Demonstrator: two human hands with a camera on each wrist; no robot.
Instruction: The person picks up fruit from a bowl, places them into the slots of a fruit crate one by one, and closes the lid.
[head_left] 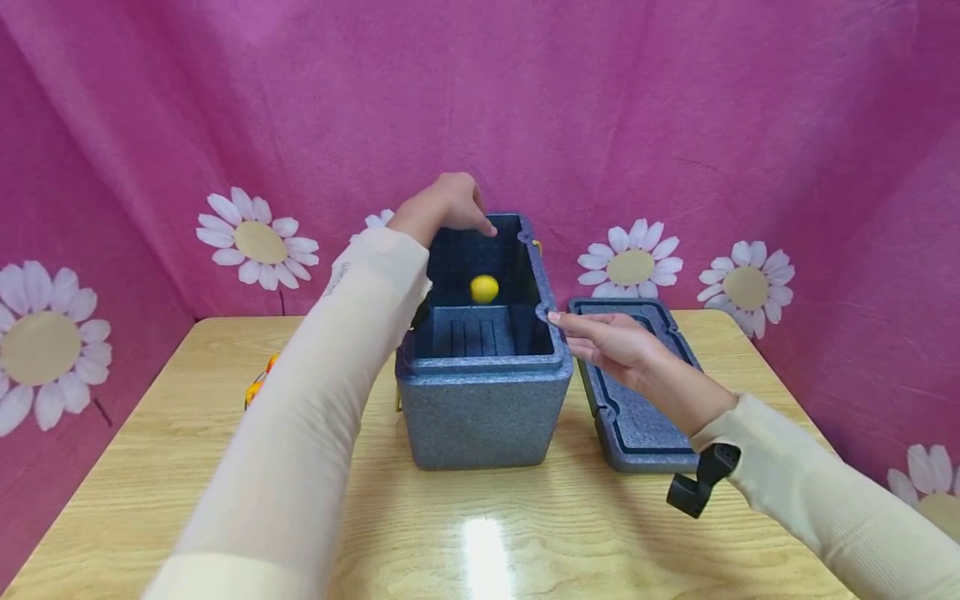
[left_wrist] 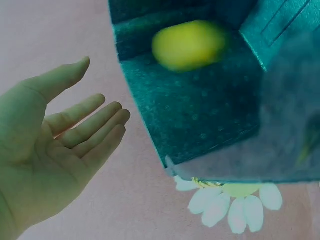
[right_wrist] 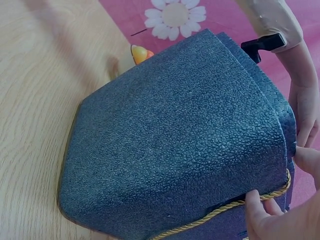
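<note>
A grey foam box with its top uncovered stands in the middle of the table. Inside it, toward the far end, is a round yellow thing like a lemon, blurred in the left wrist view. My left hand is over the box's far left edge, and the left wrist view has its fingers loosely spread with nothing in them. On the right side, my right hand grips the rim, thumb on top and fingers against the outer wall beside a gold rope.
The grey box lid lies on the table right of the box. An orange and yellow item sits at the left, partly hidden behind my left sleeve. A pink curtain with white daisies hangs behind the wooden table.
</note>
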